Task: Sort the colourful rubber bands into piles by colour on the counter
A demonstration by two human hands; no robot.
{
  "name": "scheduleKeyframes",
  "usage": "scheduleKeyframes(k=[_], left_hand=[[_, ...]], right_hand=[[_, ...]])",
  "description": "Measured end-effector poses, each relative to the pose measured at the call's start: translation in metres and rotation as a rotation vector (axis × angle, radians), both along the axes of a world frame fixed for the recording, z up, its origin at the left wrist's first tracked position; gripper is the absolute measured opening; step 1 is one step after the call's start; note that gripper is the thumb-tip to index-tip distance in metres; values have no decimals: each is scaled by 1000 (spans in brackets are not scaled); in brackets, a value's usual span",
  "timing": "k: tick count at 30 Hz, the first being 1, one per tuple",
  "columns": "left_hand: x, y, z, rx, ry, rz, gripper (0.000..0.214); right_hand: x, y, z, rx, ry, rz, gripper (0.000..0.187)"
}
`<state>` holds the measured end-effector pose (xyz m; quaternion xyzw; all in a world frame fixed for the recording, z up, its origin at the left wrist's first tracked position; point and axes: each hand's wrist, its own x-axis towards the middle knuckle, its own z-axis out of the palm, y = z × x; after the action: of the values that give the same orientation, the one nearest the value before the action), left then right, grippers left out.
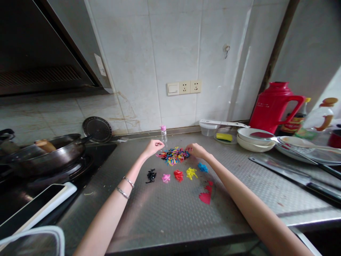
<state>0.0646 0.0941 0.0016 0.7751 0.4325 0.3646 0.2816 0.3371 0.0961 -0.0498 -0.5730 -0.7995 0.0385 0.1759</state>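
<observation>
A heap of mixed-colour rubber bands (174,155) lies on the metal counter. My left hand (155,147) hovers at the heap's left edge, thumb and fingers pinched together; whatever is in the pinch is too small to make out. At the right edge my right hand (197,151) reaches into the heap with curled fingers, their tips partly hidden. In front lie separate small piles: black bands (151,176), pink bands (166,178), red bands (178,175), yellow bands (191,173) and blue bands (203,167). Behind the heap stands a small clear bottle (163,134) with a pink cap.
On the left a wok (50,156) sits on the stove, with a phone-like device (34,206) nearer me. To the right are white bowls (253,142), a long knife (282,174), a red thermos (274,108) and a yellow sponge (224,137). Red scraps (206,196) lie near my right forearm.
</observation>
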Motion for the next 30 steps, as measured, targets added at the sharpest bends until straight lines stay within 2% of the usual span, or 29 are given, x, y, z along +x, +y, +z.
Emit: scheduleKeyframes(k=[6, 9, 15, 19, 25, 30], left_hand=[[-1, -3, -2, -8, 8, -22, 23], [-1, -6, -3, -21, 17, -11, 24], [-2, -10, -12, -11, 5, -9, 24], [1, -11, -21, -20, 16, -12, 24], [18, -14, -35, -101, -47, -21, 34], [32, -18, -41, -181, -100, -128, 39]], right_hand=[[12, 10, -6, 54, 102, 5, 30], [16, 15, -7, 105, 175, 52, 29], [15, 16, 4, 183, 331, 163, 26], [1, 8, 15, 188, 371, 206, 25], [-38, -18, 29, 150, 432, 311, 24], [-61, -33, 29, 111, 457, 371, 28]])
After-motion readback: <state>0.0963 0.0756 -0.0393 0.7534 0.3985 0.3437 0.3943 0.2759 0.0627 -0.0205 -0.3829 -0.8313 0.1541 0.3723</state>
